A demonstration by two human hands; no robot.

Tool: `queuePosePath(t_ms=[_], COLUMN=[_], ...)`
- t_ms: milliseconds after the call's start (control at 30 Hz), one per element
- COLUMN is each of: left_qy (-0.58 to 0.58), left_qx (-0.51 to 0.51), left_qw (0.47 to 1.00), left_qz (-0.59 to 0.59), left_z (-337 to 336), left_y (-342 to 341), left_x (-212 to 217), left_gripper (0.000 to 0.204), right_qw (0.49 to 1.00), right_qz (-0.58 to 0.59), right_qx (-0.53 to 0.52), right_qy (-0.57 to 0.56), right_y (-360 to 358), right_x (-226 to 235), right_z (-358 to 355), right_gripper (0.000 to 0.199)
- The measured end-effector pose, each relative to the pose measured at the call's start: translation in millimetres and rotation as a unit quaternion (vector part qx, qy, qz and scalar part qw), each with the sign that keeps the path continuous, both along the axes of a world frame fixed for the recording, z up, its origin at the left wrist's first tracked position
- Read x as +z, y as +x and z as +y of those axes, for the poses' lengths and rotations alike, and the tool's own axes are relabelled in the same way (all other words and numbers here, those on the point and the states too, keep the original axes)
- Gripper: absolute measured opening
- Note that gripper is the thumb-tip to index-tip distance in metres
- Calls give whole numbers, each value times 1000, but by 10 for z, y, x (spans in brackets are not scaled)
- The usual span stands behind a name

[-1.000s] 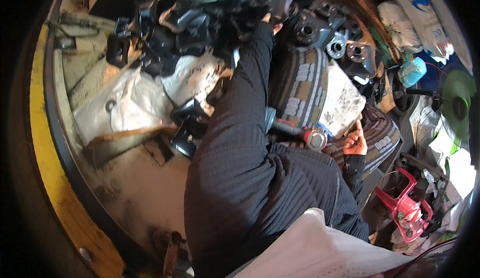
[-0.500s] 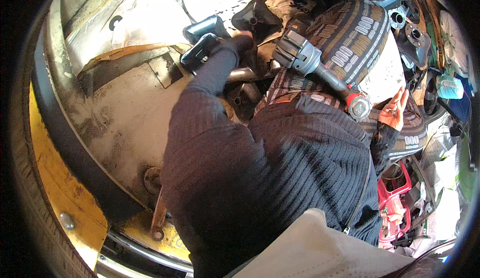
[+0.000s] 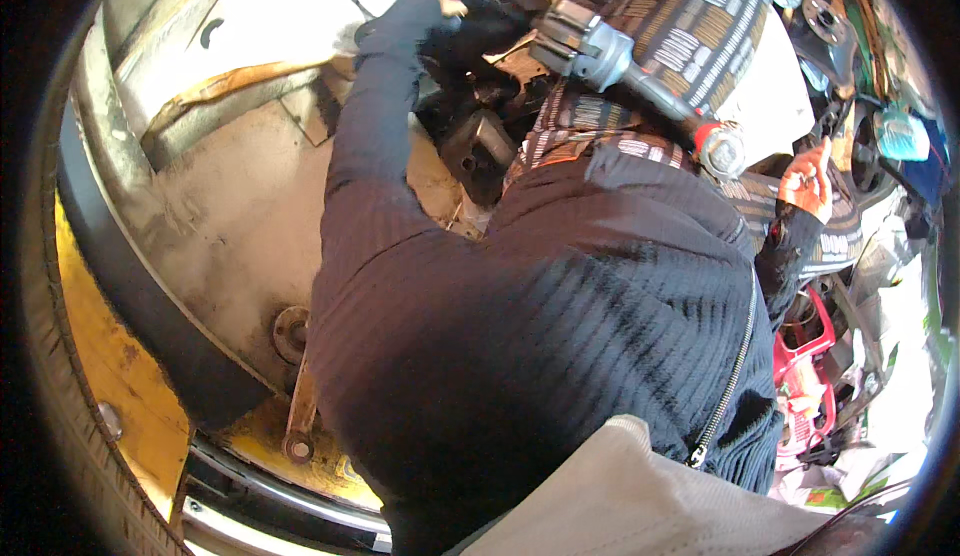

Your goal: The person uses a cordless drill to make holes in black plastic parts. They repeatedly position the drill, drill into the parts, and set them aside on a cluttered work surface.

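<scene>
Since half a second ago, the view is tipping further down and the left arm is reaching higher: the left hand, then at the black parts in the middle, is now sitting near the top edge. Its sleeve is covering all but a pale sliver of knuckles, so I cannot tell how far the fingers are curling; they are pressing against a black part just beside the tool.

That tool, a grey metal body with a slim shaft ending in a red-ringed round head, is lying slantwise across the striped cloth over the lap, its grey end close to the left hand and its head just beside the right hand. The right hand is showing only its thumb side, fingers loosely bent; it is resting on the cloth next to the head, and whether it is touching the tool is hard to make out.

Much is being hidden by the dark ribbed sweater, which is filling the middle. A rusty flat spanner is lying on the dirty metal floor at lower left. A red plastic piece is peeking out at right, half cut off by the sleeve.
</scene>
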State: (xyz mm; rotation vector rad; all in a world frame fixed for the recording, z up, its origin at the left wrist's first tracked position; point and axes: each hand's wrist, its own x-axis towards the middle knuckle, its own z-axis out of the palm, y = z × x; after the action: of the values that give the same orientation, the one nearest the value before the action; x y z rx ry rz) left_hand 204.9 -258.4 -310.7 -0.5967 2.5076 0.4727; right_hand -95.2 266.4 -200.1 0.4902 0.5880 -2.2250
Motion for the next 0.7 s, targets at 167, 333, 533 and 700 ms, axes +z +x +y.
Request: queuePosePath(t_ms=[167,333,533,700], left_qy=[80,81,-28,10], left_qx=[-64,-231,-493,-522], left_qw=[914,747,820,847], left_qz=[392,618,290,102], left_z=[1,1648,3619,3827], left_y=[-1004,-2531,-3359,-2972], left_x=[1954,2435,1264,501], left_gripper=[19,34,57,66], right_qw=[979,984,924,899], right_qz=[179,100,134,-6], right_qx=[95,-132,-354,-320], right_qy=[22,65,59,300], right_y=[37,134,284,179], right_x=[33,309,607,-127], right_z=[39,370,1726,2666], right_gripper=[53,51,36,24])
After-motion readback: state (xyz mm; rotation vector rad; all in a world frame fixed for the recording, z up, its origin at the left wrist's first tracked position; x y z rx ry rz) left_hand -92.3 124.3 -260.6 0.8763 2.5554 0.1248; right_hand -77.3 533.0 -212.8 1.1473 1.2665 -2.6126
